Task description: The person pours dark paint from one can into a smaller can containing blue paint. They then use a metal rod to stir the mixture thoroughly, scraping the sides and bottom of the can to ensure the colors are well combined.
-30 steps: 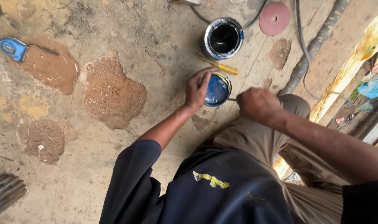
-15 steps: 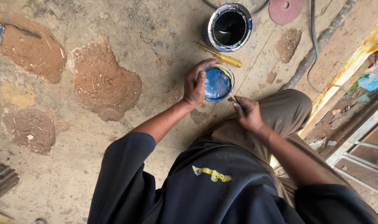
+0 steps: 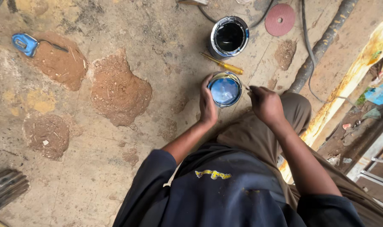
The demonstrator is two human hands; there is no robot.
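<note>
Blue tin [image 3: 225, 89] is stood on the concrete floor [image 3: 166, 54], directly in front of the crouched person's knees, its round top facing up and showing wet-looking blue. It is gripped from its left side by the left hand [image 3: 208, 103], whose fingers are curled around the wall, thumb on the near side. The right hand [image 3: 265, 105] is closed around a thin tool [image 3: 244, 85], pinched between the fingers; only a short tip is seen, resting at the tin's right rim. Whether it is a brush or a lever cannot be told.

Risks, as judged:
- The tin could be tipped if the tool is pressed sideways at the rim while only one hand steadies it; blue paint would be spilled over floor and trousers.
- The tool could slip off the rim and strike the left fingers, which lie close by.
- The open black can [image 3: 229, 37], just beyond, could be knocked by an elbow or a sliding tin.
- The yellow screwdriver [image 3: 222, 63], lying between tin and can, could be rolled underfoot.
- The cable [image 3: 307, 46] and hose [image 3: 321, 44] at the right present a trip hazard.

Count:
- Tins of paint: two, one blue, one black.
- Screwdrivers: one.
- Red discs [image 3: 280, 19]: one.
- Blue tape measures [image 3: 25, 43]: one, well apart at the far left.
- Brown dirt patches [image 3: 118, 90]: three large ones, several smaller.
- Hands in view: two.
</note>
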